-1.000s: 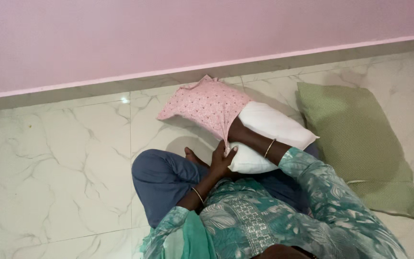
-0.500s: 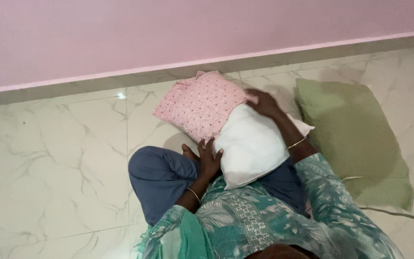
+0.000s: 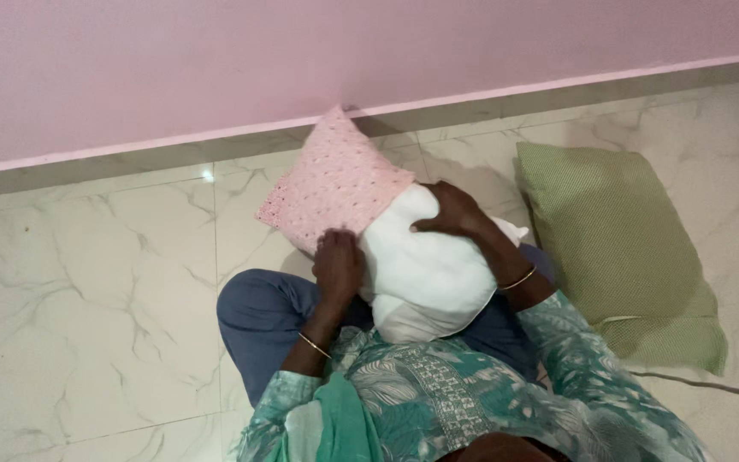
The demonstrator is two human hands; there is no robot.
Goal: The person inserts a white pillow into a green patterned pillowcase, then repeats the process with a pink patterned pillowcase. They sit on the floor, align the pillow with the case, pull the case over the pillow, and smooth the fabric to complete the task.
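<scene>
The pink cover (image 3: 334, 184) sheathes only the far half of the white pillow (image 3: 425, 269) on the person's lap, the left hand (image 3: 337, 267) gripping the cover's edge, the right hand (image 3: 452, 210) pressing flat, open, on the bare half.

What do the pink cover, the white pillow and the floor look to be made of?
Pink cover: thin woven cloth, likely cotton, matte, small print, creases. White pillow: soft stuffed fabric, dents under the right hand. Floor: glossy veined marble-look tiles with visible joints.
</scene>
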